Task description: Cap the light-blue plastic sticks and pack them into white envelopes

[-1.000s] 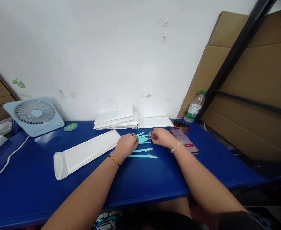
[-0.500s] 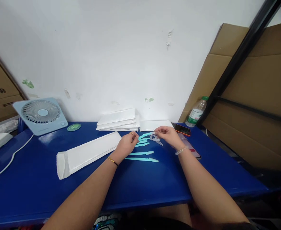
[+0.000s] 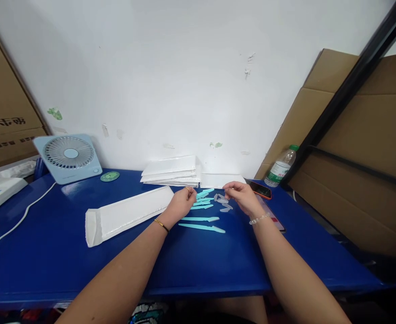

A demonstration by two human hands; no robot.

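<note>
My left hand (image 3: 183, 201) is closed, thumb and fingertips pinching the handle of a turquoise eyebrow razor (image 3: 206, 193) whose blade end points right. Just below it several more turquoise razors (image 3: 202, 207) lie in a loose group. Two separate razors (image 3: 202, 228) rest nearer the front, side by side and pointing right. My right hand (image 3: 240, 195) hovers over small clear blade caps (image 3: 223, 201), its thumb and fingers bent together. Whether a cap is between those fingertips is too small to make out.
A white padded envelope (image 3: 130, 215) lies left of my hands. More envelopes (image 3: 171, 168) are stacked against the wall. A blue fan (image 3: 70, 155) and green disc (image 3: 110, 176) stand left; a phone (image 3: 261, 189) and water bottle (image 3: 281, 167) are right, beside cardboard (image 3: 353, 166).
My right hand has drawn away to the right from the razor tip it was touching. More clear caps now show below it. The left hand keeps its pinch; the camera view has shifted slightly.
</note>
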